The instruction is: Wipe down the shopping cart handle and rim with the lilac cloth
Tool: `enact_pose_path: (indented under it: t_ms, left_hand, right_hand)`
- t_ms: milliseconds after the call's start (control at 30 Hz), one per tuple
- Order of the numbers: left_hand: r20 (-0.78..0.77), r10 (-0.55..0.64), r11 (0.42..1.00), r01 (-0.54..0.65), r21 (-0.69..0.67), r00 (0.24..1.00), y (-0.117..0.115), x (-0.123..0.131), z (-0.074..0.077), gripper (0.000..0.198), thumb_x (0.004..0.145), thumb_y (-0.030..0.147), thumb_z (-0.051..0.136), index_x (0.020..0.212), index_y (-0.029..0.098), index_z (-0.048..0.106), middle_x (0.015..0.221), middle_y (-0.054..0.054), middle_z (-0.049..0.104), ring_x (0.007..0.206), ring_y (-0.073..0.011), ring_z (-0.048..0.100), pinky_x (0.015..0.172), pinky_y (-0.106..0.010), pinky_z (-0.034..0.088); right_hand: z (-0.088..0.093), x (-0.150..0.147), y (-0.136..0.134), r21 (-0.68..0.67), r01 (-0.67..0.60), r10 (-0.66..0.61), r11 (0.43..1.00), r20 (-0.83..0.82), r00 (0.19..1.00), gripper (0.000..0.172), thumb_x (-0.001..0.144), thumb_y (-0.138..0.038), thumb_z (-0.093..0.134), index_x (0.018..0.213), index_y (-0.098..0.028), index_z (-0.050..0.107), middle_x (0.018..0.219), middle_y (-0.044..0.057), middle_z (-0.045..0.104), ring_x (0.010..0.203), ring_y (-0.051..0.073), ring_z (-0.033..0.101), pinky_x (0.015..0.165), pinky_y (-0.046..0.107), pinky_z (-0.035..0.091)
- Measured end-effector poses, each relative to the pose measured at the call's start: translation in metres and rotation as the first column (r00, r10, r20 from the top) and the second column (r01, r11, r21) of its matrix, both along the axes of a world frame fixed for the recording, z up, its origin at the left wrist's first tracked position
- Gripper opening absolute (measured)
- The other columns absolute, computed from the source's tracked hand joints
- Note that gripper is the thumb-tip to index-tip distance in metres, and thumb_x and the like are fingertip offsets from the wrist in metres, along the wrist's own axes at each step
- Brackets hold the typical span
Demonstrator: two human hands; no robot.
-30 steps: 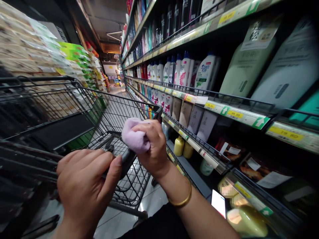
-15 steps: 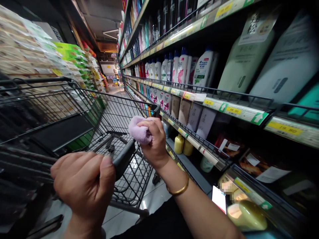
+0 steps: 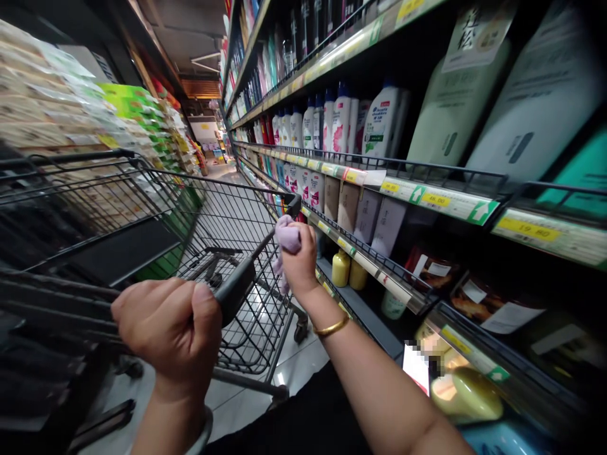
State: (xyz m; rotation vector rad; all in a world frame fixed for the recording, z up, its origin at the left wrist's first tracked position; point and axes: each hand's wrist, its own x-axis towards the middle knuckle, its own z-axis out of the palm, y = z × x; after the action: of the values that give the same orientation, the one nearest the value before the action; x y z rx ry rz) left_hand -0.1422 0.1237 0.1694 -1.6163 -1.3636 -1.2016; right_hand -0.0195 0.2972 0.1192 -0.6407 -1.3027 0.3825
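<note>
A black wire shopping cart (image 3: 142, 208) stands in front of me in a shop aisle. My left hand (image 3: 173, 328) is closed round its dark handle (image 3: 234, 287) at the near end. My right hand (image 3: 301, 262) is closed on a pale purple cloth (image 3: 287, 239) and presses it against the cart's right top rim, further out along the rail. A gold bangle sits on my right wrist.
Shelves (image 3: 427, 196) of shampoo bottles and refill pouches with yellow price tags run along the right. Stacked packaged goods (image 3: 71, 120) line the left. The aisle floor (image 3: 222, 170) leads away ahead. A phone screen (image 3: 416, 370) shows near my right forearm.
My right hand has slid the cloth forward along the cart's right rim, away from the handle. My left hand has kept its grip on the handle.
</note>
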Motion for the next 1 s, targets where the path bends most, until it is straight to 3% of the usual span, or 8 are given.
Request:
enact_pose_path:
  t_ms: [100, 267, 367, 467, 667, 767, 900, 1000]
  left_hand:
    - [-0.01, 0.007, 1.0, -0.007, 0.005, 1.0, 0.004, 0.003, 0.002, 0.044, 0.1, 0.022, 0.055, 0.062, 0.026, 0.033, 0.059, 0.003, 0.031, 0.058, -0.0172, 0.031, 0.07, -0.041, 0.023]
    - [-0.016, 0.035, 0.999, -0.035, -0.026, 0.999, 0.009, 0.008, 0.005, 0.048, 0.103, 0.026, 0.051, 0.06, 0.026, 0.03, 0.058, 0.004, 0.029, 0.057, -0.0174, 0.029, 0.07, -0.042, 0.022]
    - [-0.026, 0.046, 0.998, -0.048, -0.046, 0.999, 0.013, 0.013, 0.008, 0.05, 0.105, 0.028, 0.05, 0.06, 0.026, 0.029, 0.058, 0.003, 0.029, 0.058, -0.0178, 0.03, 0.07, -0.041, 0.022]
    - [-0.045, 0.049, 0.997, -0.052, -0.063, 0.998, 0.019, 0.02, 0.011, 0.05, 0.106, 0.03, 0.05, 0.061, 0.026, 0.029, 0.058, 0.003, 0.03, 0.059, -0.0182, 0.031, 0.07, -0.041, 0.022]
    - [-0.032, 0.091, 0.987, -0.095, -0.127, 0.995, 0.029, 0.036, 0.016, 0.051, 0.109, 0.037, 0.045, 0.062, 0.026, 0.027, 0.059, 0.001, 0.031, 0.064, -0.0204, 0.031, 0.072, -0.042, 0.021]
    - [-0.042, 0.092, 0.985, -0.097, -0.139, 0.995, 0.035, 0.04, 0.017, 0.051, 0.109, 0.04, 0.043, 0.063, 0.026, 0.028, 0.059, 0.0, 0.033, 0.066, -0.0213, 0.032, 0.073, -0.042, 0.02]
    - [-0.078, 0.11, 0.984, -0.119, -0.135, 0.991, 0.038, 0.039, 0.015, 0.051, 0.109, 0.044, 0.042, 0.064, 0.026, 0.026, 0.06, 0.0, 0.036, 0.065, -0.0221, 0.033, 0.072, -0.042, 0.02]
    - [-0.143, 0.09, 0.982, -0.112, -0.154, 0.986, 0.034, 0.031, 0.013, 0.046, 0.11, 0.043, 0.043, 0.067, 0.026, 0.04, 0.064, -0.002, 0.05, 0.068, -0.0237, 0.041, 0.074, -0.043, 0.025]
  right_hand:
    - [0.005, -0.002, -0.004, -0.038, 0.01, -0.013, 0.999, -0.067, 0.998, 0.033, 0.078, -0.005, 0.062, 0.105, -0.024, 0.065, 0.105, 0.003, 0.068, 0.102, 0.02, 0.067, 0.097, 0.036, 0.06]
    - [0.019, 0.001, -0.02, 0.247, -0.103, 0.093, 0.963, 0.053, 0.994, 0.031, 0.085, -0.009, 0.064, 0.111, -0.026, 0.069, 0.117, 0.007, 0.069, 0.116, 0.02, 0.068, 0.109, 0.035, 0.057]
    - [0.001, 0.004, 0.002, 0.036, 0.034, -0.034, 0.999, 0.006, 0.999, 0.031, 0.079, -0.006, 0.064, 0.104, -0.024, 0.068, 0.111, 0.006, 0.069, 0.107, 0.02, 0.068, 0.1, 0.035, 0.058]
    - [-0.012, 0.003, 0.021, -0.248, 0.087, -0.115, 0.965, -0.102, 0.988, 0.03, 0.074, -0.006, 0.065, 0.099, -0.022, 0.066, 0.1, 0.004, 0.07, 0.095, 0.02, 0.066, 0.089, 0.034, 0.06]
    - [0.009, 0.002, 0.014, 0.055, -0.007, 0.009, 0.998, -0.037, 0.999, 0.036, 0.081, -0.005, 0.063, 0.112, -0.024, 0.068, 0.117, 0.006, 0.071, 0.111, 0.019, 0.068, 0.103, 0.033, 0.057]
    - [-0.002, 0.012, 0.027, -0.154, -0.002, -0.004, 0.988, -0.041, 0.999, 0.032, 0.079, -0.006, 0.064, 0.106, -0.024, 0.067, 0.117, 0.007, 0.071, 0.112, 0.021, 0.067, 0.106, 0.036, 0.056]
    - [-0.018, 0.022, 0.046, -0.562, -0.019, -0.046, 0.827, -0.101, 0.994, 0.028, 0.079, -0.009, 0.062, 0.103, -0.023, 0.065, 0.108, 0.006, 0.073, 0.102, 0.023, 0.068, 0.101, 0.043, 0.059]
    - [-0.007, 0.02, 0.046, -0.389, -0.018, -0.012, 0.921, -0.075, 0.997, 0.034, 0.079, -0.008, 0.062, 0.11, -0.023, 0.066, 0.113, 0.005, 0.073, 0.108, 0.022, 0.066, 0.105, 0.04, 0.057]
